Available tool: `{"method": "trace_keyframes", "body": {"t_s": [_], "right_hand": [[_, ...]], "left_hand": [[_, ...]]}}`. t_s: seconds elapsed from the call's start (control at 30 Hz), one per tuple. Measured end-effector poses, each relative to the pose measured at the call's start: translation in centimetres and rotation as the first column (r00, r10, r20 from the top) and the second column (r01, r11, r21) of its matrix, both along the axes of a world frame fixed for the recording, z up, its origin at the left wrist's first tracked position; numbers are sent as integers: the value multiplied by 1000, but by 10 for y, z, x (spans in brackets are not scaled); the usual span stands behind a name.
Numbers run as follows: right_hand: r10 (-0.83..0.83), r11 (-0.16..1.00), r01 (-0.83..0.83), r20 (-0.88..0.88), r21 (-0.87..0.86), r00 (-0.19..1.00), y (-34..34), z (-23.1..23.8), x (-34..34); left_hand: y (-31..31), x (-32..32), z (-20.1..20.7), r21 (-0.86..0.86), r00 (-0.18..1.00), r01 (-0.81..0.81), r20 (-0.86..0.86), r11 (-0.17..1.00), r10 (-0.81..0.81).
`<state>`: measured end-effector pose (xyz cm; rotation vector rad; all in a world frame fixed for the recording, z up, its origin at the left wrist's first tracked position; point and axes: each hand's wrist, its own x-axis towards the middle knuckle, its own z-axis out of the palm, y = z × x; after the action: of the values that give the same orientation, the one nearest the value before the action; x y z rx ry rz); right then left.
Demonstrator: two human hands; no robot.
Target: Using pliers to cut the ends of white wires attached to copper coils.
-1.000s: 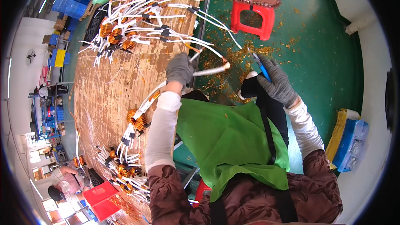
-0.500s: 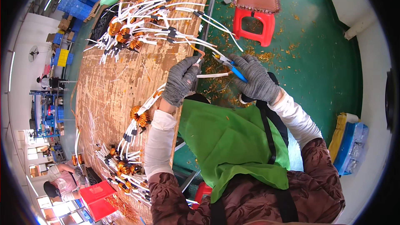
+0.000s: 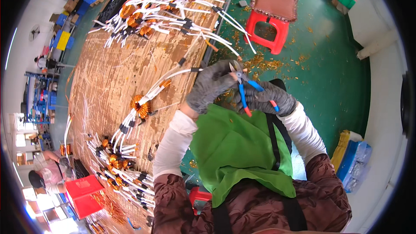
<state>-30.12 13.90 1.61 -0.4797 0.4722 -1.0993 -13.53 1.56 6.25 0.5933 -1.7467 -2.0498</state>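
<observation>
My left hand (image 3: 211, 86), in a grey knitted glove, is closed around the white-sleeved wires (image 3: 184, 71) of a copper-wound ring coil (image 3: 141, 106) lying on the table. A black band sits on the wires just before they enter the hand. My right hand (image 3: 273, 97), gloved alike, holds wire cutters (image 3: 242, 95) with blue and red handles. Their handles are spread and the jaws point up beside my left fingertips. A copper-coloured wire end shows by the jaws; its exact place between them is hard to make out.
More coils with white leads lie heaped at the table's far end (image 3: 134, 19) and in a near pile (image 3: 115, 162). A red stool (image 3: 268, 32) with a brown cushion stands on the green floor among orange scraps. Another person (image 3: 52, 171) sits beyond a red bin (image 3: 84, 193).
My left hand has moved right with the wires, and the cutters have come up against it. Their handles are spread wider now. The whole view has shifted slightly.
</observation>
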Motion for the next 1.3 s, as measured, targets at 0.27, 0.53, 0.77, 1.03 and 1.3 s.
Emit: {"method": "trace_keyframes", "body": {"t_s": [0.27, 0.53, 0.77, 1.03, 1.3], "right_hand": [[119, 991, -114, -62, 73, 991, 40, -34, 12], [31, 989, -15, -107, 150, 994, 44, -44, 9], [63, 996, -38, -340, 81, 938, 15, -60, 44], [75, 997, -56, -474, 53, 878, 6, -55, 70], [-80, 994, 2, -694, -113, 716, 8, -64, 68]], "left_hand": [[-12, 14, -51, -345, 949, -288, 24, 893, 315], [0, 67, -29, -610, 583, 648, 782, 457, 218], [-69, 182, -18, -931, 711, 121, 323, 343, 625], [-91, 191, -71, -945, 607, 279, 310, 169, 732], [-75, 154, -63, -926, 853, 60, 241, 372, 463]]}}
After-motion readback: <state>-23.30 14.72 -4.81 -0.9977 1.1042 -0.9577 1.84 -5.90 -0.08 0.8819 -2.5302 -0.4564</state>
